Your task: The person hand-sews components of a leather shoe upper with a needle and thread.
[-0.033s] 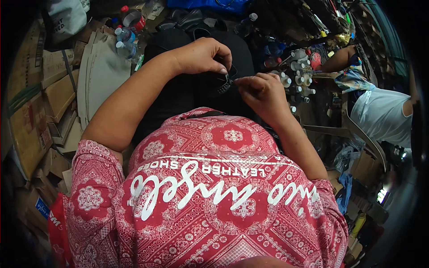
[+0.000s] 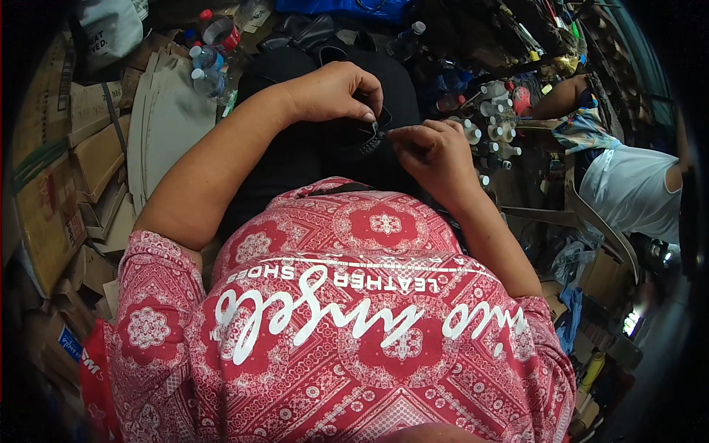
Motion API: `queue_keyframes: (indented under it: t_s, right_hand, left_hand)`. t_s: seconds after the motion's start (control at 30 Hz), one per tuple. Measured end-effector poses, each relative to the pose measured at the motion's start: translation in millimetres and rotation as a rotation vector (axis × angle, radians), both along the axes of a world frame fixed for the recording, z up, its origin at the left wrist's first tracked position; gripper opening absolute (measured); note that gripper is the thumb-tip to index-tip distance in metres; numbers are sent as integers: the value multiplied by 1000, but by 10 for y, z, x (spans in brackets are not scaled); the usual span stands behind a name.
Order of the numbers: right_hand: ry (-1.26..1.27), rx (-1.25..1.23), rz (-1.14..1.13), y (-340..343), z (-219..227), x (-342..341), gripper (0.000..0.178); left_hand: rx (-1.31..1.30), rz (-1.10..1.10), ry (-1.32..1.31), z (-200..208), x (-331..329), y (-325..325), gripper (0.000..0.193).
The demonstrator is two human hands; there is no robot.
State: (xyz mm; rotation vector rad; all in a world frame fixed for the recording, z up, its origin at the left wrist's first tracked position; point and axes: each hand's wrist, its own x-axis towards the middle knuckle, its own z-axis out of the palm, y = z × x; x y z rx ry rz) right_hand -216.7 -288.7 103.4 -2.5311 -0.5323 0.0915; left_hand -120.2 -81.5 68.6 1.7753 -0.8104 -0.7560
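Over my dark-clad lap, both hands work close together on a small black braided-looking strap piece [image 2: 371, 143]. My left hand [image 2: 336, 92] arches above it from the left, thumb and fingertips pinched at its upper end, where thin dark strands or a loop show. From the right, my right hand [image 2: 437, 153] is closed in a pinch, its thumb and forefinger at the piece's right side. The piece hangs between the two sets of fingertips. Its exact kind is too small and dark to make out.
Black shoes [image 2: 314, 33] lie beyond my knees. Plastic bottles [image 2: 209, 74] stand at the left beside a pale board [image 2: 166, 125] and stacked cardboard [image 2: 96, 159]. Several small capped bottles [image 2: 496, 122] cluster at the right. Farther right is another person in a white garment [image 2: 628, 188].
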Motion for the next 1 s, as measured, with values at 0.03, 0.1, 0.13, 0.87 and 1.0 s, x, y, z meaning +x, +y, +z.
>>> queue_keyframes:
  t_s: [0.03,0.1,0.13,0.87,1.0]
  right_hand:
    - [0,0,-1,19,-8,-12,13]
    - [-120,-70,12,63,-28,-38,13]
    - [-120,-70,13,82,-28,-33,13]
    - [626,564,-44,-312,-424,252,15]
    - [592,596,-83,-256,-449,239,14]
  left_hand:
    - [-3,-1,3,-12,6,-7,12]
    - [-5,-1,6,-17,2,-20,11]
    - [-4,11,-8,-14,-7,-29,11]
    - [11,119,-294,-112,-19,-74,32]
    - [8,140,-278,-119,-17,-101,31]
